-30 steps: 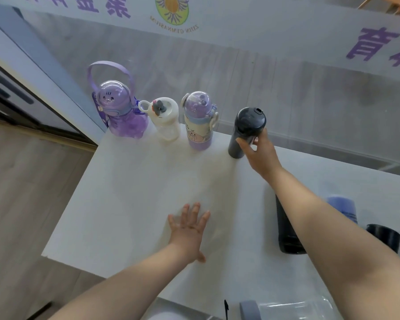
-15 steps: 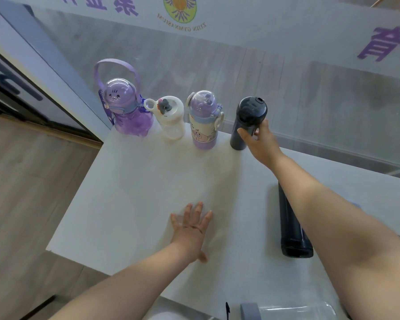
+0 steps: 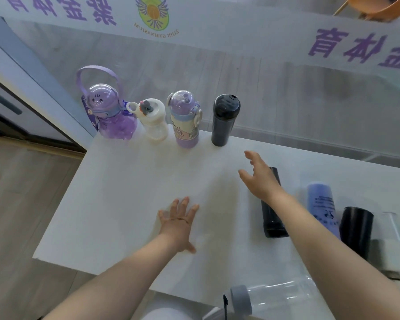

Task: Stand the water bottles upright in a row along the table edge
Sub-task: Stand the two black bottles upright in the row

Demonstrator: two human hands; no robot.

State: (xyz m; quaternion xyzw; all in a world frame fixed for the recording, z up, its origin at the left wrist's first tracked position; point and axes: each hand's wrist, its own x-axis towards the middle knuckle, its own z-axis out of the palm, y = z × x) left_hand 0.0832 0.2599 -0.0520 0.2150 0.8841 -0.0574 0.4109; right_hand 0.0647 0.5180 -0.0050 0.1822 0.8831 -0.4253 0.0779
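Several bottles stand upright in a row along the far edge of the white table point(image 3: 125, 204): a purple bear-lid jug point(image 3: 109, 114), a white bottle point(image 3: 151, 118), a purple cartoon bottle point(image 3: 186, 121) and a black flask point(image 3: 223, 121). My right hand point(image 3: 260, 179) hovers open above the table, in front of and to the right of the black flask, over the top end of a black bottle lying flat point(image 3: 273, 209). My left hand point(image 3: 178, 221) rests flat on the table with fingers spread. A blue bottle point(image 3: 322, 204) and another black bottle point(image 3: 356, 229) lie to the right.
A clear bottle with a grey cap point(image 3: 263, 299) lies at the table's near edge. A glass wall with purple lettering point(image 3: 356, 49) rises right behind the row. Wooden floor point(image 3: 21, 204) drops away left of the table.
My right hand has let go of the black flask, which now stands alone in the row, and has drawn back toward the lying black bottle. My left hand has stayed flat.
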